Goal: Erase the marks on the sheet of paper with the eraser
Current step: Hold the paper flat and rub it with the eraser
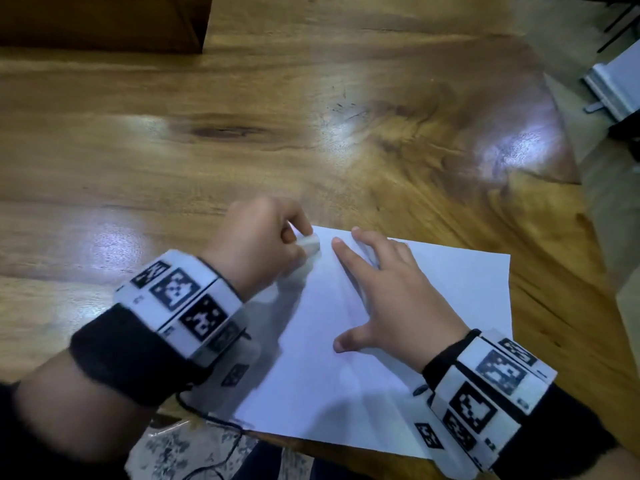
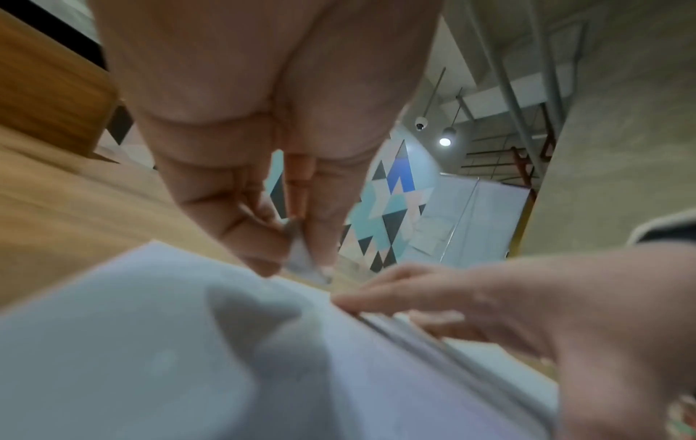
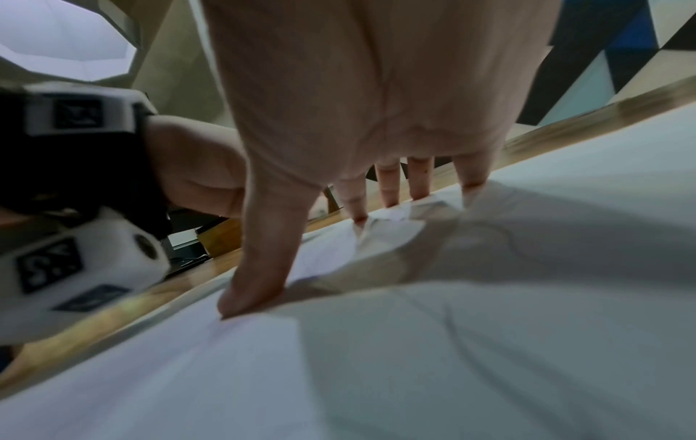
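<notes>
A white sheet of paper (image 1: 433, 306) lies near the front edge of the wooden table (image 1: 242, 116). My left hand (image 1: 263, 237) pinches a small white eraser (image 1: 309, 242) and holds it down on the sheet's far left corner; the eraser (image 2: 301, 253) shows between thumb and fingers in the left wrist view. My right hand (image 1: 388, 292) lies spread on the paper, its straight fingers (image 3: 388, 187) pressing the sheet (image 3: 414, 357) flat just right of the eraser. No marks can be made out on the paper; the frames are blurred.
A dark wooden box or bench (image 1: 104, 22) stands at the table's far left. The table edge falls away at the right, where a white-grey object (image 1: 616, 84) stands on the floor. A black cable (image 1: 214, 420) hangs below my left wrist.
</notes>
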`<action>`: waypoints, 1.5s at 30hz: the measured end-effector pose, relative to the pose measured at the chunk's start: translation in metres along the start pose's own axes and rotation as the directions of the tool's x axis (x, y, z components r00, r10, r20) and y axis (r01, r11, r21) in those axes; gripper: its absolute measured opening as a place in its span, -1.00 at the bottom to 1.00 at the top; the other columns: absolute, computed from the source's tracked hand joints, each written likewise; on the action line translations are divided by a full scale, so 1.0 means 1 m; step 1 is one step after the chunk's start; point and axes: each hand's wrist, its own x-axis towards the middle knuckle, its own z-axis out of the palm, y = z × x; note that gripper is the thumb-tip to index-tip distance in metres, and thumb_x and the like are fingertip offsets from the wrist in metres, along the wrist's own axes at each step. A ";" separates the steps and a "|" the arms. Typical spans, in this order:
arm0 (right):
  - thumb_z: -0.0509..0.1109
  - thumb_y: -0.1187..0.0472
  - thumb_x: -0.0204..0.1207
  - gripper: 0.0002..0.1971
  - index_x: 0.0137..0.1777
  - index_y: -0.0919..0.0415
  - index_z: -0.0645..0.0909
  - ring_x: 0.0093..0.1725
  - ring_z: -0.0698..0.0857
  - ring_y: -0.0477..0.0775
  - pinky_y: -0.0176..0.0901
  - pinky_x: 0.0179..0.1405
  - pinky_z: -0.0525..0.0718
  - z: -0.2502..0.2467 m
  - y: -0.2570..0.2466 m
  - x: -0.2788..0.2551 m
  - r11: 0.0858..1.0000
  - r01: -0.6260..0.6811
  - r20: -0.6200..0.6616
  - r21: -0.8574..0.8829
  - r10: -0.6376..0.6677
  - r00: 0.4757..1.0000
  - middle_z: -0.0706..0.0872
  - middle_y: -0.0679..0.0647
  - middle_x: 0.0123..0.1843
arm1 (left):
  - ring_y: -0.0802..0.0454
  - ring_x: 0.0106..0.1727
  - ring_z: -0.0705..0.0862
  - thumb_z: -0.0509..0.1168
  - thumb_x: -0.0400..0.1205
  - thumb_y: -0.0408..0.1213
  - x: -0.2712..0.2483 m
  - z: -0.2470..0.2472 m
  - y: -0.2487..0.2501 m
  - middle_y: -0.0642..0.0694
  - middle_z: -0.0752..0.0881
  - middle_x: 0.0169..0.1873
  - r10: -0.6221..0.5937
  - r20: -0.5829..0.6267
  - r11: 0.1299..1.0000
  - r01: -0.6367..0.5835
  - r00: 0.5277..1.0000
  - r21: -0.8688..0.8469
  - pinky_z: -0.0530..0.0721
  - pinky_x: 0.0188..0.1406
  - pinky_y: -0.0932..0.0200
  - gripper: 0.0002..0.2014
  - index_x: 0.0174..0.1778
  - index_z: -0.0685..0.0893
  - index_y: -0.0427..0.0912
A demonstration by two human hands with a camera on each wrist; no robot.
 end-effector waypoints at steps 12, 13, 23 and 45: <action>0.57 -0.30 0.14 0.24 0.67 -0.08 -0.17 0.58 -0.16 0.01 0.00 0.63 -0.04 -0.001 -0.001 0.000 0.998 -0.017 0.020 -0.054 0.018 1.000 -0.14 -0.05 0.66 | 0.06 -0.42 0.60 0.48 0.38 -0.16 0.002 0.007 0.004 0.09 0.61 -0.57 0.029 0.029 0.996 -0.032 0.999 0.087 0.58 -0.24 0.21 -0.88 -0.29 0.73 -0.10; 0.57 -0.30 0.14 0.24 0.67 -0.08 -0.17 0.58 -0.15 0.00 0.00 0.63 -0.04 -0.001 -0.001 0.000 0.998 -0.016 0.021 -0.056 0.017 1.000 -0.13 -0.05 0.66 | 0.08 -0.44 0.58 0.47 0.39 -0.17 0.005 0.006 0.005 0.08 0.62 -0.57 0.024 0.002 0.996 -0.025 1.000 0.080 0.59 -0.23 0.20 -0.89 -0.29 0.72 -0.10; 0.59 -0.29 0.13 0.25 0.67 -0.06 -0.16 0.60 -0.11 0.05 0.01 0.63 -0.02 0.001 -0.001 0.001 0.999 -0.014 0.015 -0.052 0.014 1.000 -0.09 -0.02 0.66 | -0.04 -0.27 0.65 0.40 0.41 -0.24 0.003 0.011 0.014 0.07 0.61 -0.53 0.069 0.159 0.986 -0.092 0.985 0.142 0.62 -0.18 0.22 -0.86 -0.44 0.61 -0.02; 0.55 -0.31 0.17 0.24 0.67 -0.06 -0.21 0.60 -0.17 0.05 -0.02 0.64 -0.08 -0.001 -0.001 0.000 0.997 -0.017 0.039 -0.075 0.020 0.999 -0.15 -0.04 0.67 | -0.05 -0.25 0.58 0.37 0.45 -0.26 -0.007 0.011 -0.002 0.02 0.54 -0.44 0.157 0.282 0.943 -0.229 0.947 0.242 0.48 -0.34 0.22 -0.95 -0.29 0.62 -0.07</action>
